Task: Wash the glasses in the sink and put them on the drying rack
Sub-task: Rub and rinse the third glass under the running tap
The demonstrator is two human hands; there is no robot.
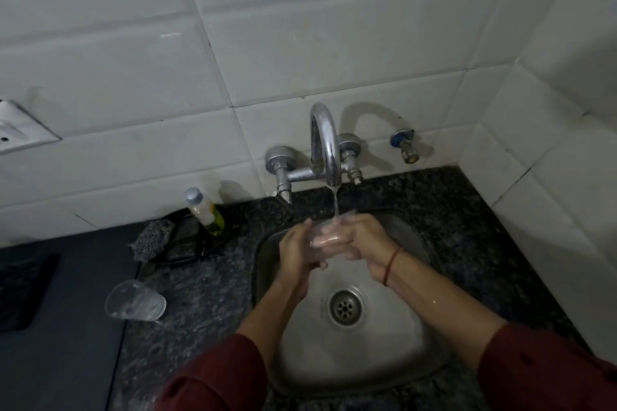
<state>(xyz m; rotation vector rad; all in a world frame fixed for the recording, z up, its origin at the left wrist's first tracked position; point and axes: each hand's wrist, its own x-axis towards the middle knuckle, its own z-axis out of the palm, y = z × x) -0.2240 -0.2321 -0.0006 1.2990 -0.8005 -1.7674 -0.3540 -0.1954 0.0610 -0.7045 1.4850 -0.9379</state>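
A clear glass point(323, 237) is held over the steel sink point(394, 347) under running water from the chrome tap point(325, 143). My left hand point(295, 252) grips it from the left and below. My right hand point(362, 238) wraps its right side, fingers partly inside or across it; which, I cannot tell. A second clear glass point(135, 300) stands upside down and wet on the dark counter left of the sink.
A soap bottle point(204, 210) and a grey scrubber point(153, 238) rest on a dark dish at the back left. A dark mat point(20, 290) lies at the far left on a grey surface. Tiled walls close the back and right.
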